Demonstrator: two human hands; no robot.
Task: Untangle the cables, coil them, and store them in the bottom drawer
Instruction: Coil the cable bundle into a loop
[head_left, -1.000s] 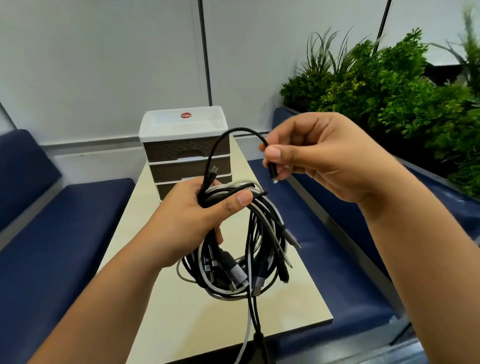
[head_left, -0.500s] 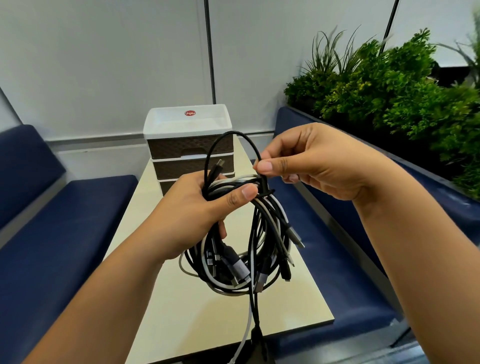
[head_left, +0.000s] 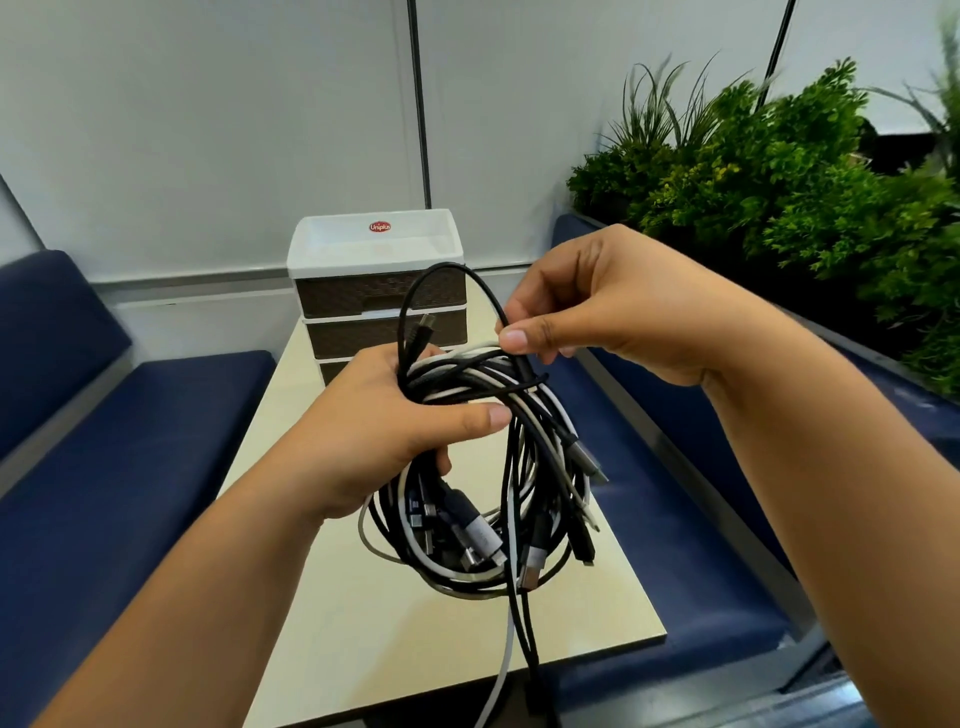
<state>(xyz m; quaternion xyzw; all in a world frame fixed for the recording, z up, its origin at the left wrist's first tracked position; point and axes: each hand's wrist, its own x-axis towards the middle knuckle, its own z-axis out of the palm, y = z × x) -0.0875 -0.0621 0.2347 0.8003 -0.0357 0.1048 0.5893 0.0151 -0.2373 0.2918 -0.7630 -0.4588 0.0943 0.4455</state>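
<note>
Office lounge booth: navy benches, narrow table, planter greenery.

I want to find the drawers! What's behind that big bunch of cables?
Behind the cable bundle stands a drawer unit on the table. Its top two drawers show; the bottom one is mostly covered by the left hand and cables.

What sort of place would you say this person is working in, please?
Probably an office lounge or booth: blue cushioned benches flank a narrow pale table, with a planter of greenery alongside and plain wall panels behind.
</note>
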